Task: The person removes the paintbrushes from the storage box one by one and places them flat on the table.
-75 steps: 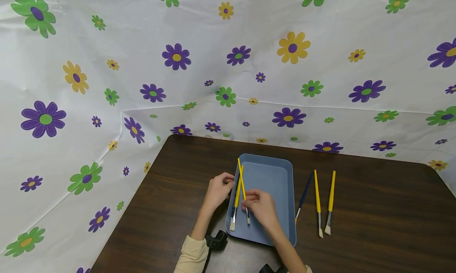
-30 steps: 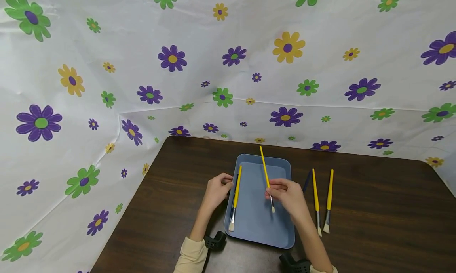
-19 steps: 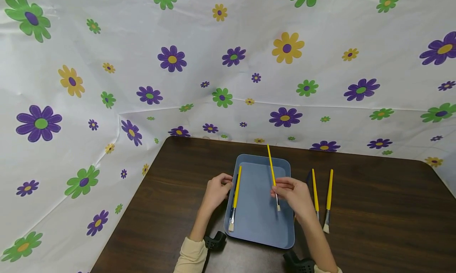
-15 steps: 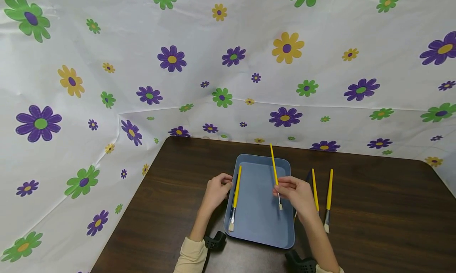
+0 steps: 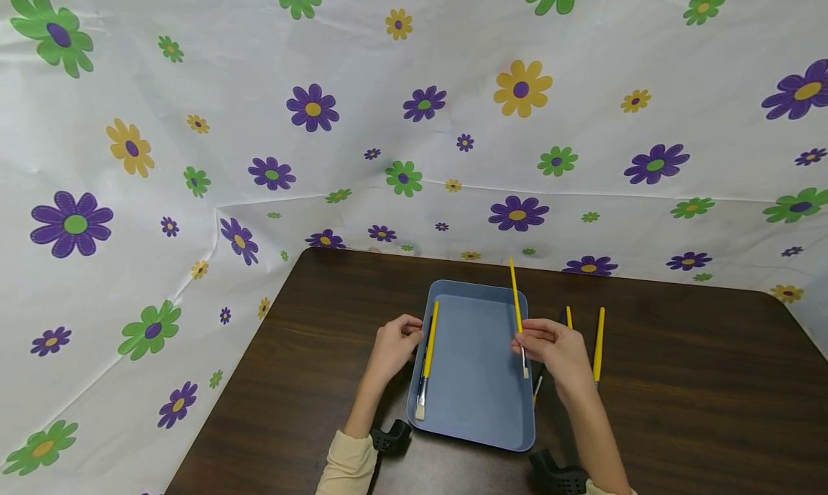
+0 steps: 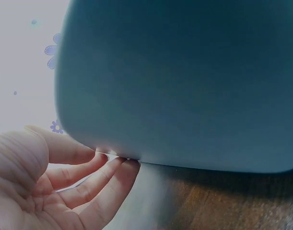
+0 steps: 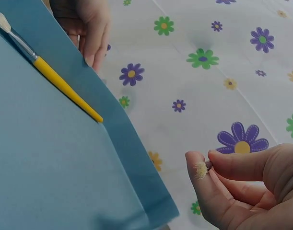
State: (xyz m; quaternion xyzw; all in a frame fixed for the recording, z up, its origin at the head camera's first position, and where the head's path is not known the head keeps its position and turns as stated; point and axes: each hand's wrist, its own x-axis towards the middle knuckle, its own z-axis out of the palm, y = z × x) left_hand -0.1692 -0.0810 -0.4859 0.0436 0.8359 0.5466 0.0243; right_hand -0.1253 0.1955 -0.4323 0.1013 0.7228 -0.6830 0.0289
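My right hand [image 5: 559, 351] pinches a thin yellow-handled paintbrush [image 5: 515, 294] near its metal ferrule, above the right rim of a blue-grey tray [image 5: 479, 401]. Its pale bristles show by the thumb in the right wrist view. My left hand [image 5: 393, 348] has its bent fingertips against the tray's left edge; in the left wrist view, thumb and fingers [image 6: 124, 179] meet that edge from outside. Inside the tray, along the left wall, lies a wider yellow-handled paintbrush [image 5: 430, 344], with a dark brush mostly hidden beside it.
Right of the tray, a yellow brush [image 5: 598, 344] lies on the brown table [image 5: 698, 380]. Another yellow brush [image 5: 569, 317] and a dark-handled one [image 5: 538, 387] are partly hidden behind my right hand. A flowered cloth [image 5: 362, 64] hangs behind the table.
My right hand has lifted the thin yellow paintbrush off the left side of the tray and carried it rightward to the right rim. The left hand has stayed at the tray's edge.
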